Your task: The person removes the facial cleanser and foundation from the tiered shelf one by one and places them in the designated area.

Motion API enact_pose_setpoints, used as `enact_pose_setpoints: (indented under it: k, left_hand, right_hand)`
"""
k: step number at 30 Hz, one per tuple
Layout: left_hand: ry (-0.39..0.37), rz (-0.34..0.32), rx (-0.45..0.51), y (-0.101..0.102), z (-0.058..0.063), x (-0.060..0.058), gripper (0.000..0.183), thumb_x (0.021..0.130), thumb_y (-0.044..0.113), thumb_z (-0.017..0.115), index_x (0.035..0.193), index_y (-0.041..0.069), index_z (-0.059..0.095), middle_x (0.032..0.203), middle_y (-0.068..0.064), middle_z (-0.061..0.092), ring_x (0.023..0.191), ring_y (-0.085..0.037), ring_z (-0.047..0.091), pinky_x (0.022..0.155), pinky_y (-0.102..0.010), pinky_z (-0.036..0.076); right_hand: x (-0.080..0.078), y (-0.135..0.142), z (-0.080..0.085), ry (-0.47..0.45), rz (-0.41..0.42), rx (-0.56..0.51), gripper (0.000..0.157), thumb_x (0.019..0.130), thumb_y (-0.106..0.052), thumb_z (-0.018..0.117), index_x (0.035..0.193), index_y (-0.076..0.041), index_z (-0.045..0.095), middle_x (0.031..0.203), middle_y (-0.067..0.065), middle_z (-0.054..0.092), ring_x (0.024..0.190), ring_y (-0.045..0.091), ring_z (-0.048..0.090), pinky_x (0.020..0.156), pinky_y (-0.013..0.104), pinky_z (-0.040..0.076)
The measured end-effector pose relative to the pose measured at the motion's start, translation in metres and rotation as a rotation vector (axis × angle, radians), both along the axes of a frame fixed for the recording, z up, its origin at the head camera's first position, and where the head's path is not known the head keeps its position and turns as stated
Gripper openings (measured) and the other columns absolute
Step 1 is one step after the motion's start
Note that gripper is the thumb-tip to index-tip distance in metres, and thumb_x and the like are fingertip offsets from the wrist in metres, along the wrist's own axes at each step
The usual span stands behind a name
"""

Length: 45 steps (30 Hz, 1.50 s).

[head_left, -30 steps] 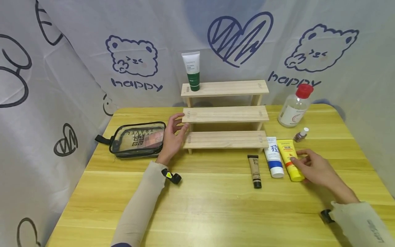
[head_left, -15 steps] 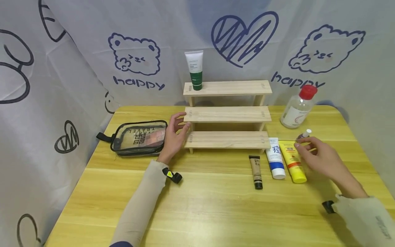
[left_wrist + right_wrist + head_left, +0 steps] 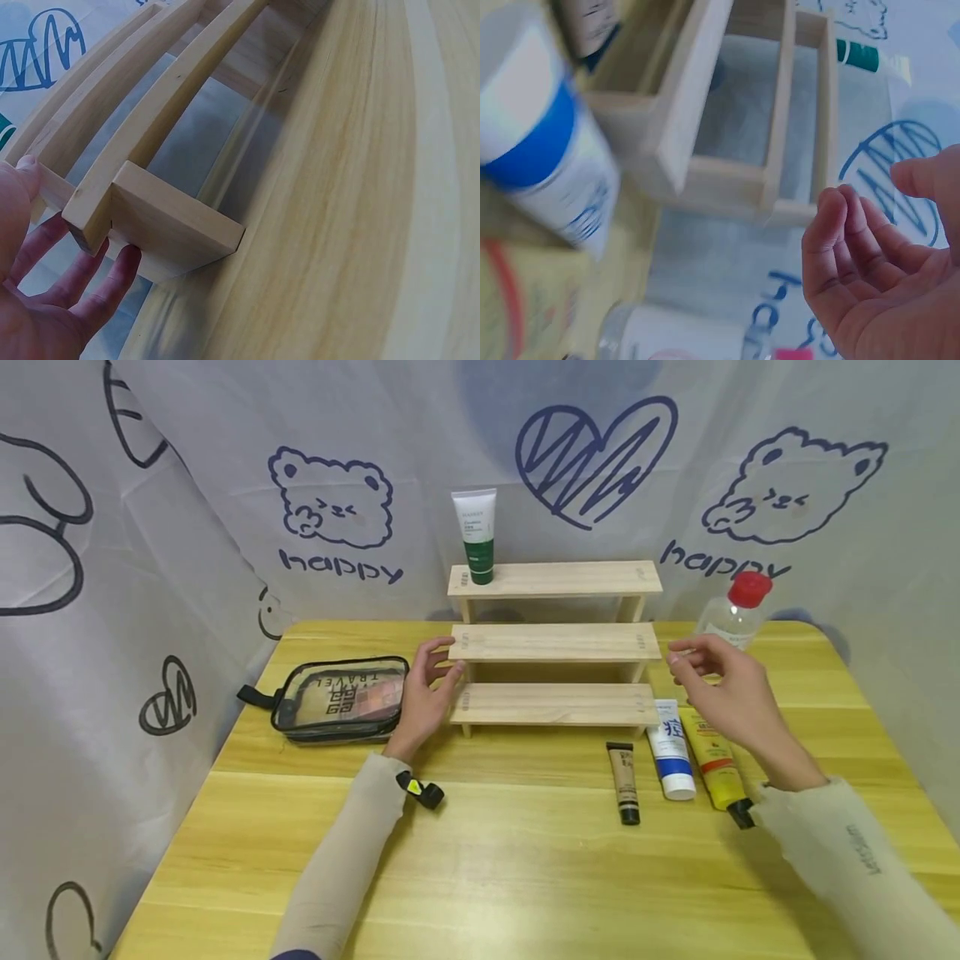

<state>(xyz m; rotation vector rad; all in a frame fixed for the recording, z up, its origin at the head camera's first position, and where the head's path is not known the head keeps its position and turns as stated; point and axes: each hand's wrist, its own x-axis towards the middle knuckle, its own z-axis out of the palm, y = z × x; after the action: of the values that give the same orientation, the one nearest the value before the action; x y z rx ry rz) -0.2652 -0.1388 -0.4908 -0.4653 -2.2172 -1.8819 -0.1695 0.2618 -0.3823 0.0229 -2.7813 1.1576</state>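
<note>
My left hand (image 3: 426, 697) touches the left end of a three-step wooden display rack (image 3: 555, 642) with spread, lightly bent fingers. The left wrist view has its fingertips against the board ends and side piece. My right hand (image 3: 727, 689) hovers right of the rack, beside the middle step. Its fingers are loosely curled and nothing shows between them in the right wrist view. Below it, a yellow squeeze tube (image 3: 716, 760) lies partly hidden, next to a white and blue tube (image 3: 670, 756). A slim beige tube (image 3: 624, 783) lies further left. A white and green tube (image 3: 480, 539) stands upright on the top step.
Behind the right hand stands a clear bottle with a red cap (image 3: 750, 590), its lower part hidden. Left of the rack lies a transparent zip pouch (image 3: 337, 702) with a palette inside. A printed cloth hangs close behind the wooden table (image 3: 480, 877).
My right hand has left the yellow tube, rising and moving away over the tubes toward the rack. It now hides the small white-capped bottle. The left hand stays at the rack.
</note>
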Motion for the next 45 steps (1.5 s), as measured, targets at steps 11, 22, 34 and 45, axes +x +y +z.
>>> enact_pose_setpoints:
  k: [11,22,34,45]
  left_hand:
    - [0.001,-0.005,-0.01,-0.001,-0.003,0.0,0.045,0.11,0.012,0.066,0.153,0.011,0.052,0.158,-0.017,0.058,0.133,-0.038,0.065,0.114,-0.057,0.055]
    - [0.0,0.004,-0.007,0.0,-0.001,0.001,0.046,0.11,0.012,0.067,0.153,0.011,0.052,0.157,-0.015,0.06,0.133,-0.04,0.066,0.114,-0.059,0.055]
    - [0.001,-0.003,-0.004,0.0,0.0,-0.001,0.046,0.11,0.012,0.067,0.154,0.011,0.052,0.156,-0.017,0.06,0.132,-0.04,0.066,0.113,-0.06,0.055]
    - [-0.005,0.0,-0.019,-0.002,0.0,0.0,0.045,0.111,0.015,0.066,0.153,0.013,0.052,0.158,-0.015,0.059,0.133,-0.04,0.066,0.114,-0.059,0.055]
  right_hand:
    - [-0.026,-0.043,0.018,0.079,0.05,-0.078,0.041,0.113,-0.036,0.06,0.143,-0.009,0.065,0.121,0.017,0.073,0.112,0.029,0.064,0.081,0.013,0.048]
    - [-0.045,-0.067,0.024,0.193,0.118,-0.133,0.032,0.111,-0.025,0.065,0.135,-0.005,0.069,0.114,0.018,0.077,0.102,0.022,0.065,0.083,0.017,0.05]
    - [-0.07,-0.096,0.036,0.186,0.124,-0.208,0.035,0.109,-0.026,0.068,0.139,-0.008,0.069,0.118,0.018,0.076,0.109,0.029,0.07,0.097,0.031,0.054]
    - [-0.091,-0.124,0.043,0.203,0.174,-0.288,0.035,0.108,-0.023,0.07,0.137,-0.006,0.069,0.121,0.017,0.074,0.112,0.03,0.069,0.099,0.033,0.055]
